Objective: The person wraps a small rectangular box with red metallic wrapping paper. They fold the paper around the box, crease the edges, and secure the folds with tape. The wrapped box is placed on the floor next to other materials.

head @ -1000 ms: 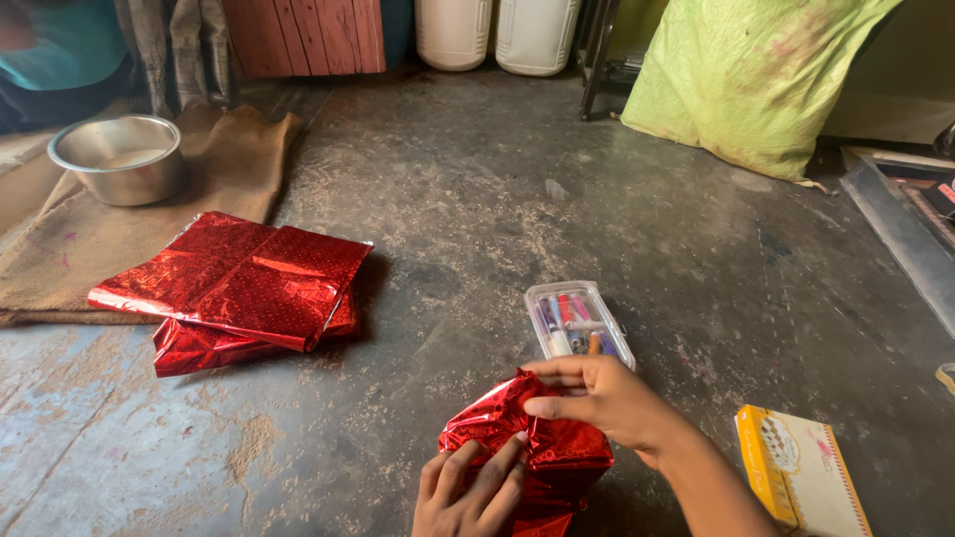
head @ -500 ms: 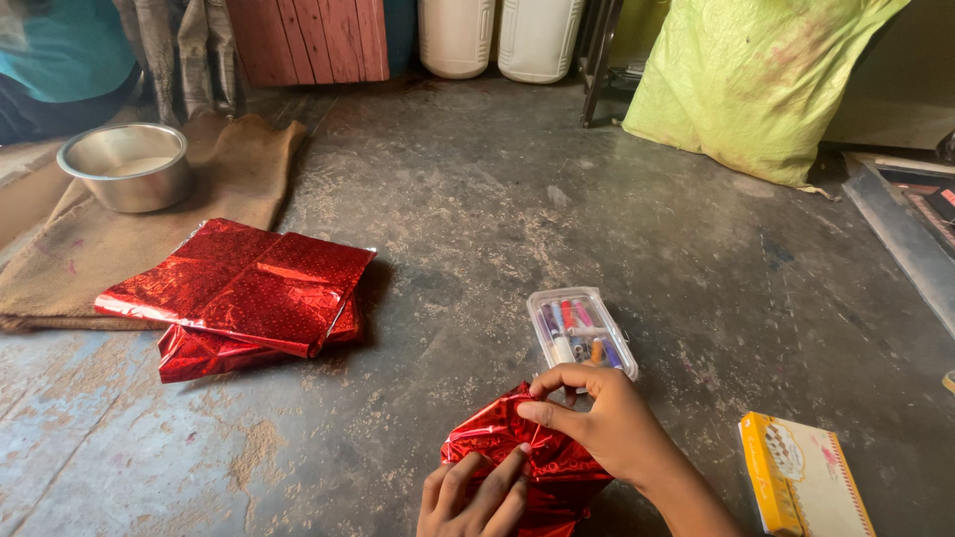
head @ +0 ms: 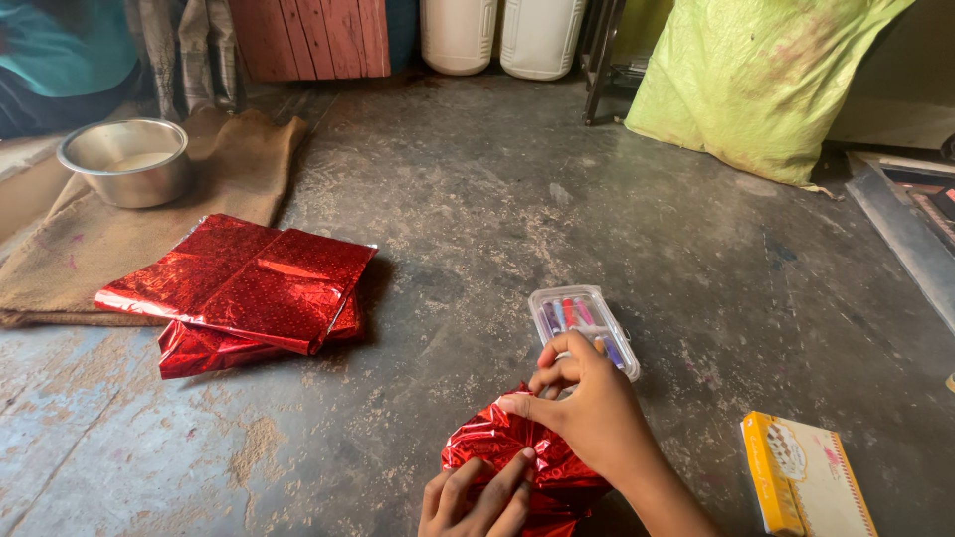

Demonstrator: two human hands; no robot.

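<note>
A small object wrapped in shiny red foil paper (head: pixel 497 449) lies on the concrete floor at the bottom centre. My left hand (head: pixel 477 497) presses flat on its near side. My right hand (head: pixel 587 408) rests on its far top, thumb and fingers pinching a fold of the foil. Just beyond the right hand lies a clear plastic case of coloured markers (head: pixel 577 313), partly hidden by my fingers.
Folded red foil sheets (head: pixel 239 288) lie to the left on the floor. A steel bowl (head: pixel 127 159) sits on brown sacking (head: pixel 234 164). A yellow box (head: pixel 801 477) lies at the right. A green sack (head: pixel 756 75) and white containers (head: pixel 497 35) stand behind.
My right hand has slid forward and curled its fingers, now covering the near end of the marker case. The left hand stays pressed on the foil.
</note>
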